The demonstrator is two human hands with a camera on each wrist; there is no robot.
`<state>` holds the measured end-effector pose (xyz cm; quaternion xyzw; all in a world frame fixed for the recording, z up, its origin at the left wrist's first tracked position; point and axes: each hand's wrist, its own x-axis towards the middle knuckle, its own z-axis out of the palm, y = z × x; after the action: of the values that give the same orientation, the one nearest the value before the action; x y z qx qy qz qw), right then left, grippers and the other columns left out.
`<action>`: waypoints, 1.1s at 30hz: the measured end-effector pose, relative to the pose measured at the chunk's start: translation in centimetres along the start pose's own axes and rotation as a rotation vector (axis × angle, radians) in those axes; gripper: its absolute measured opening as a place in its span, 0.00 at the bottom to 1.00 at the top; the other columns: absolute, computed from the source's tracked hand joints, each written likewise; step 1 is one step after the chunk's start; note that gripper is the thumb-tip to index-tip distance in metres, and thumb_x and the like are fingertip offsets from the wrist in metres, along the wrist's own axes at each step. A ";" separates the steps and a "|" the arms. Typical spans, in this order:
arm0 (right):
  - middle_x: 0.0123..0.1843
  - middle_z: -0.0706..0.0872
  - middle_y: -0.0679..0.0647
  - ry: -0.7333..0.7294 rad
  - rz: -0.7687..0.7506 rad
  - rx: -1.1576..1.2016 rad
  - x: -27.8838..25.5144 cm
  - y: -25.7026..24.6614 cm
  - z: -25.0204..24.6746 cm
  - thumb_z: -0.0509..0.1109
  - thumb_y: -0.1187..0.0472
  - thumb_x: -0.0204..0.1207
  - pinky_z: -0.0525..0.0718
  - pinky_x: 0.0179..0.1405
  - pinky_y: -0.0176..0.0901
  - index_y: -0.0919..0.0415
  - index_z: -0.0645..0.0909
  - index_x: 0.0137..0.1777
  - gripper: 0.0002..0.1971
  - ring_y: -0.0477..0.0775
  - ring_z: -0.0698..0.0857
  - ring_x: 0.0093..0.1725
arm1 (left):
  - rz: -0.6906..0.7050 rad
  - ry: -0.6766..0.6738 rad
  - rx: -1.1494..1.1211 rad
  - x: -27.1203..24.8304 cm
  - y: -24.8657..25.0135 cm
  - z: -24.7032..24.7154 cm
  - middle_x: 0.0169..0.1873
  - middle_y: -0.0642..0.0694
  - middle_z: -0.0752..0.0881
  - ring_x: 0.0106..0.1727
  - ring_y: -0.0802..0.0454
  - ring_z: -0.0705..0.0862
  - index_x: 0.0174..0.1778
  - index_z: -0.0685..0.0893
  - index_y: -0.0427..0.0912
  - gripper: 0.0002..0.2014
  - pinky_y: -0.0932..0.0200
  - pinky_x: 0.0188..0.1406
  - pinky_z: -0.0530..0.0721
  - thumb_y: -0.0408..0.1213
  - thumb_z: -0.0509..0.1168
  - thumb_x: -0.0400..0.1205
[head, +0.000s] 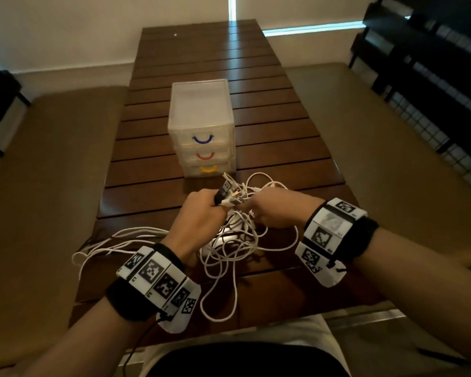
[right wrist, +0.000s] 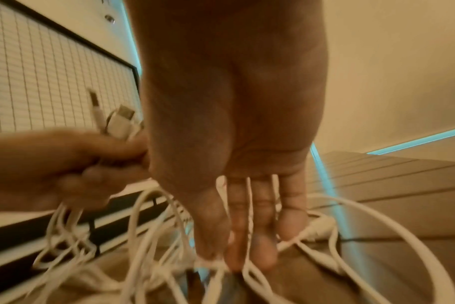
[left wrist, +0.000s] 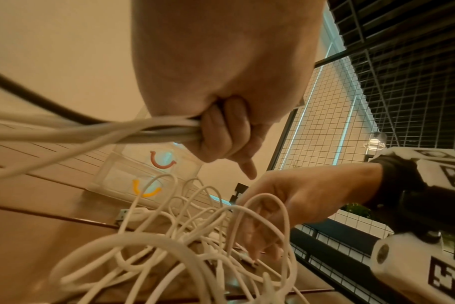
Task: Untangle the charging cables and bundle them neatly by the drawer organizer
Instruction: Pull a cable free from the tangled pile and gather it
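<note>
While the left hand point(head: 199, 213) clenched several plug ends together to keep them sorted, the right hand point(head: 272, 210), fingers loose, combed the tangled cables point(head: 229, 251) at six o'clock from the drawer organizer point(head: 201, 126).

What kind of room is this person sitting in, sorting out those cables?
Probably a home living area or lounge, though I can't be sure. A slatted wooden table holds a small plastic drawer organizer, cushioned benches flank it, and black wire-grid shelving stands at the side.
</note>
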<state>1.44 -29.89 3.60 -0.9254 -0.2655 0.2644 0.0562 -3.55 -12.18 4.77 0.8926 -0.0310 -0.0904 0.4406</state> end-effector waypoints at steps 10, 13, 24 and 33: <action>0.52 0.88 0.53 0.246 -0.061 -0.138 1.6 0.6 2.8 0.68 0.59 0.81 0.82 0.38 0.46 0.55 0.86 0.56 0.08 0.56 0.87 0.50 | -0.023 -0.004 0.006 0.3 0.0 -0.3 0.24 0.46 0.79 0.27 0.51 0.72 0.40 0.90 0.43 0.12 0.53 0.29 0.70 0.35 0.61 0.82; 0.52 0.89 0.53 0.279 -0.051 -0.074 1.1 0.9 2.4 0.69 0.54 0.81 0.87 0.46 0.51 0.54 0.85 0.58 0.10 0.56 0.88 0.51 | -0.015 0.002 0.008 0.4 -0.2 -0.2 0.25 0.44 0.80 0.27 0.50 0.72 0.41 0.89 0.42 0.13 0.51 0.30 0.71 0.39 0.62 0.84; 0.47 0.88 0.55 0.488 0.031 -0.122 0.1 0.2 1.4 0.61 0.52 0.85 0.83 0.39 0.48 0.56 0.85 0.56 0.13 0.59 0.87 0.47 | 0.000 0.044 -0.005 0.2 -0.6 0.0 0.33 0.34 0.87 0.31 0.38 0.78 0.37 0.90 0.53 0.14 0.50 0.31 0.73 0.38 0.62 0.84; 0.46 0.90 0.47 0.608 -0.057 0.052 -0.3 -0.7 -0.2 0.68 0.63 0.79 0.83 0.39 0.49 0.47 0.85 0.58 0.13 0.54 0.87 0.46 | 0.062 0.203 -0.019 0.6 -1.4 -0.9 0.35 0.45 0.90 0.41 0.46 0.86 0.39 0.90 0.42 0.19 0.49 0.38 0.81 0.50 0.61 0.85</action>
<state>0.95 -29.42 4.08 -0.9526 -0.2554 -0.0196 0.1643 -2.84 -10.69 4.12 0.8915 -0.0130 0.0142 0.4525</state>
